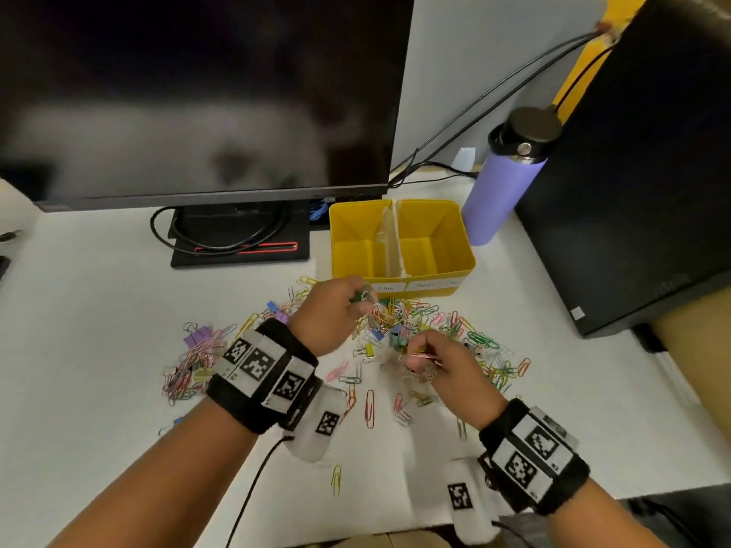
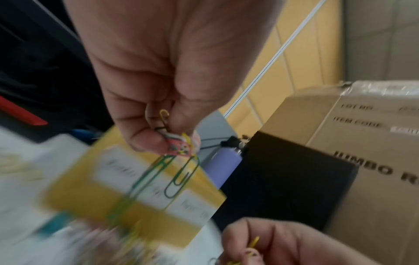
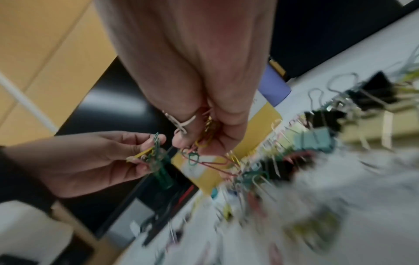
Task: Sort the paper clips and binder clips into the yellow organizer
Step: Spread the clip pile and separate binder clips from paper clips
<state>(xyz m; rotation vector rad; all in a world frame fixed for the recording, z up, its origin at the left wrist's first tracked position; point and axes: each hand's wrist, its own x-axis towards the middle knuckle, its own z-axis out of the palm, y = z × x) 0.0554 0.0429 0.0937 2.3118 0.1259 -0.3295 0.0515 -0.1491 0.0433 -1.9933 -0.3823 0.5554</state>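
A yellow organizer (image 1: 463,267) with a white divider stands on the white desk; both compartments look bare. In front of it lies a mixed heap of coloured paper clips and binder clips (image 1: 427,322). My left hand (image 1: 356,300) hovers over the heap near the organizer's front wall and pinches green paper clips (image 2: 174,181) that dangle from its fingertips. My right hand (image 1: 419,357) is lifted over the heap's near side, holding a bunch of paper clips (image 3: 208,138), yellow, pink and green among them.
A second pile of clips (image 1: 194,361) lies to the left, and stray clips (image 1: 336,478) dot the near desk. Behind stand a monitor (image 1: 197,92) on its stand, a purple bottle (image 1: 502,179) right of the organizer, and a black box (image 1: 633,191).
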